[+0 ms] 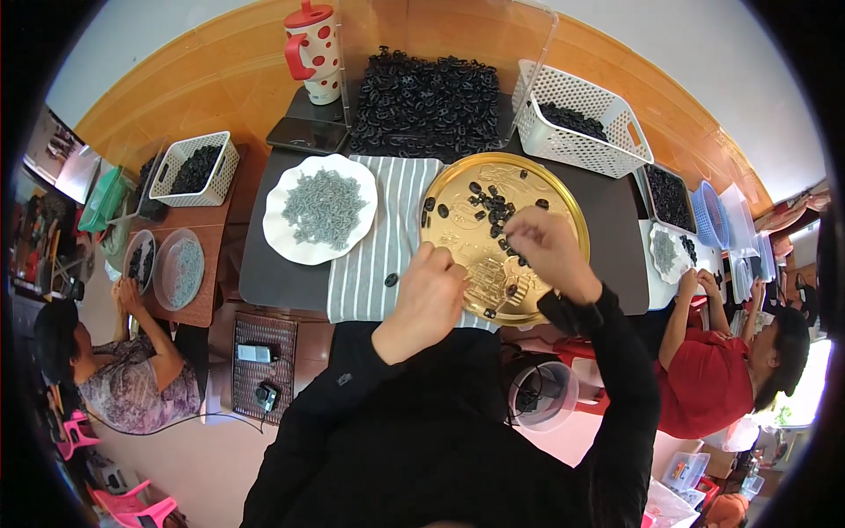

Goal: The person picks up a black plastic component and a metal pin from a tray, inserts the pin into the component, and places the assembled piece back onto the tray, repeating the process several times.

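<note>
My left hand (pixel 429 297) is closed above the striped cloth (pixel 356 295), beside the near left edge of a round gold tray (pixel 447 233). Its curled fingers hide anything in them. Over the tray's right half, my right hand (pixel 556 255) has its fingertips drawn together next to small black plastic parts (pixel 498 211); whatever they pinch is too small to make out. More black parts lie scattered on the tray. One black oval piece (pixel 391 280) rests on the cloth. To the left, a white scalloped plate (pixel 275 224) carries a heap of small grey screw-like pieces (pixel 321 207).
Behind the tray stands a clear bin full of black parts (pixel 427 106), with a white perforated basket (pixel 607 157) at its right. A spotted tumbler (pixel 313 53) and a phone (pixel 308 135) stand back left. One person (pixel 132 378) works at left, another in red (pixel 709 378) at right.
</note>
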Available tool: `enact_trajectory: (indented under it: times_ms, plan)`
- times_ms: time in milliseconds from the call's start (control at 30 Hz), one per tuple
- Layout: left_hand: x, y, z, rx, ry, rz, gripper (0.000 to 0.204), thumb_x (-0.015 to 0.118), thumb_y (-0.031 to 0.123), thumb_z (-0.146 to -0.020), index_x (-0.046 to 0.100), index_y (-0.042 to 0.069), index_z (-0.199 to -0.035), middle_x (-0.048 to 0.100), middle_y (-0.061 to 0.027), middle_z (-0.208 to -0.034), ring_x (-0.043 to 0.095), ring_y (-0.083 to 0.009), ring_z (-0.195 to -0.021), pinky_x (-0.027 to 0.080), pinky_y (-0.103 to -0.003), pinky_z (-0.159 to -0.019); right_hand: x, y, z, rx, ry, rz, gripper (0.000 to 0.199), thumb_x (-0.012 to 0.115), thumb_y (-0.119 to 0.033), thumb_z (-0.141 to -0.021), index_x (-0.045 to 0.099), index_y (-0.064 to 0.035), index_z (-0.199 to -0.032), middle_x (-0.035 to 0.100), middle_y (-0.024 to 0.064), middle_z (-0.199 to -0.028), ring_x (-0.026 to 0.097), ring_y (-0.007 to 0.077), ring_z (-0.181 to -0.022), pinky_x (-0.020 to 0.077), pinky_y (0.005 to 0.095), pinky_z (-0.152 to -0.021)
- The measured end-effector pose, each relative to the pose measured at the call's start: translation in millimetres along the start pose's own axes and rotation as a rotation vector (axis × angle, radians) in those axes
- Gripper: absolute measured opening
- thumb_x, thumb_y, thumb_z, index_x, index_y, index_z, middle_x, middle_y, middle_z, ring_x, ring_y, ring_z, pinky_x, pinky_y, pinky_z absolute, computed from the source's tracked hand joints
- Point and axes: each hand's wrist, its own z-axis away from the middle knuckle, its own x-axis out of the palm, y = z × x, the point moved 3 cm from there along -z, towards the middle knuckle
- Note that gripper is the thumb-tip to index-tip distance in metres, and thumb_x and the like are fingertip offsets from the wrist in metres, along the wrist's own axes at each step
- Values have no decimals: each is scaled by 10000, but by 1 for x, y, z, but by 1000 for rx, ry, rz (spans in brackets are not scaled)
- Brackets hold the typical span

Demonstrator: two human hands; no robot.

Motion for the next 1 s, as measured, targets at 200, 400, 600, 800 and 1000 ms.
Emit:
enact_trajectory:
  times_ms: [200,400,600,800,1000]
  plan:
    - [31,2,-17,16,-244,-191,85,644,-10,-686,625,-34,-765,545,-177,-807,504,-343,-857,436,-391,-755,9,-13,64,-57,73,-79,130,601,76,-818,612,12,-931,547,26,-807,539,80,-743,430,230,-660]
    - [35,12,-18,108,-344,-205,139,588,-57,-592,595,-60,-730,536,-206,-846,499,-344,-887,449,-410,-739,21,15,89,60,237,-445,150,605,98,-822,622,5,-938,565,13,-831,563,67,-751,459,215,-685]
    - [33,11,-20,57,-283,-253,95,616,-33,-675,594,-55,-765,539,-188,-823,502,-343,-861,433,-397,-751,20,29,93,52,307,-409,125,575,83,-857,612,25,-961,644,9,-823,585,48,-742,473,198,-685]
    - [33,3,-22,60,-300,-239,68,629,-12,-715,609,-48,-768,560,-178,-826,517,-338,-853,435,-400,-764,22,38,91,103,333,-453,126,602,83,-843,632,11,-942,625,5,-806,571,55,-714,468,203,-669]
    - [6,-11,-28,-99,-228,18,97,651,7,-731,645,-16,-825,598,-141,-863,526,-333,-899,442,-398,-782,27,43,93,109,354,-518,121,577,78,-861,617,25,-962,634,7,-813,577,49,-739,467,197,-688]
